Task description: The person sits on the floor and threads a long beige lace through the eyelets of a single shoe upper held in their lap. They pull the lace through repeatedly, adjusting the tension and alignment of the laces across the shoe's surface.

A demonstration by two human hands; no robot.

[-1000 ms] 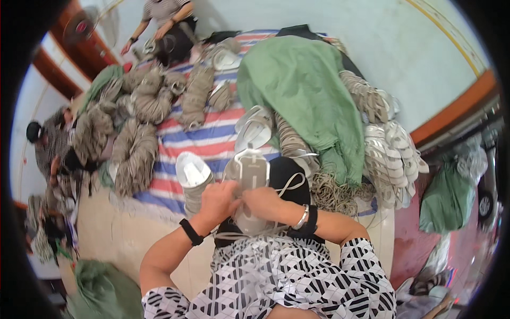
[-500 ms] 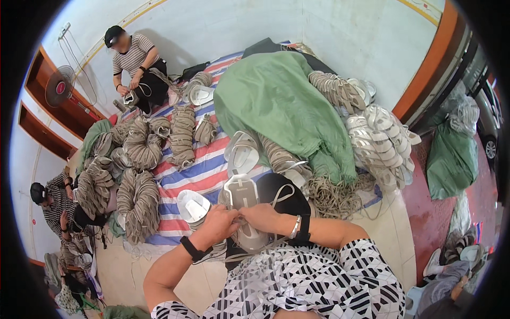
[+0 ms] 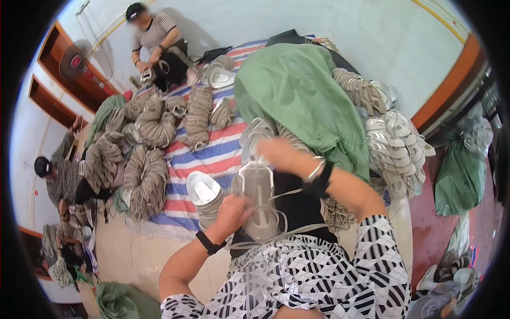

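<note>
A beige shoe upper (image 3: 258, 198) with a white rim lies lengthwise over my lap. Its near side is gripped by my left hand (image 3: 235, 213), fingers bent over the edge. Above the far end is my right hand (image 3: 280, 154), smeared by motion; I cannot make out its fingers or anything in them. A thin beige lace (image 3: 286, 229) curves over my lap beside the upper. Left of my left hand stands a stack of nested uppers (image 3: 204, 198) with white soles up, and another pale nested stack (image 3: 255, 137) lies just beyond my work.
Striped sheeting (image 3: 219, 154) covers the floor ahead. Rolled bundles of uppers (image 3: 146, 183) lie left, a green cloth (image 3: 297, 90) drapes a pile ahead, and more uppers (image 3: 396, 151) are heaped right. One person (image 3: 156, 45) works at the far left, another (image 3: 61, 173) nearer.
My right hand has left my left hand at the middle of the upper and swung away toward its far end. The left hand stays on the upper; the whole view has shifted.
</note>
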